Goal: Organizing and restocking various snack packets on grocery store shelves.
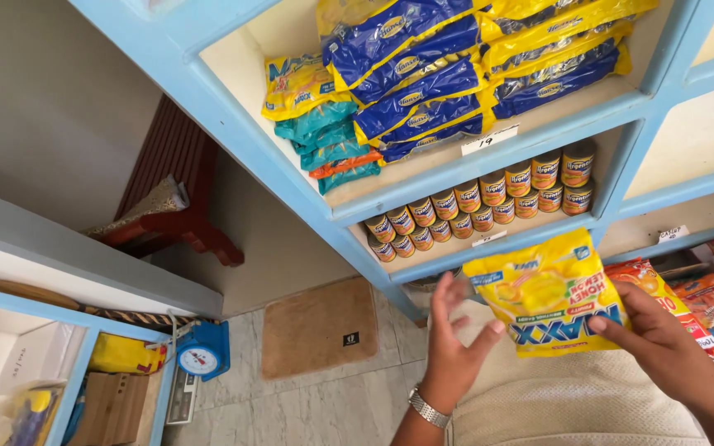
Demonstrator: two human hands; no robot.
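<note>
— What do the person's hands have?

— The right hand (663, 334) pinches the lower right corner of a yellow sweet bag (549, 291), thumb on its printed face and the other fingers behind, so the bag hangs flat and face up for reading. The left hand (453, 343) is released, fingers (444, 291) spread and just touching the bag's left edge, more steadying than gripping. A metal watch (429, 407) sits on that wrist.

— And just past the fingers?

— Right of the right-hand fingers lie orange snack packets (708, 301) in a low compartment. Above the fingers, a blue shelf unit (489, 161) holds a double row of small tins (481, 208), labels outward, easy to count. One shelf higher, blue and yellow bags (473, 66) lie stacked flat, with teal packets (328, 140) at their left.

— The room?

— Left of the left-hand fingers, a brown doormat (320, 328) lies on a pale marble floor (307, 409). Farther left sits a blue weighing scale (202, 353), a second blue cabinet (76, 363) and a dark red wooden bench (175, 182) against a plain wall.
</note>
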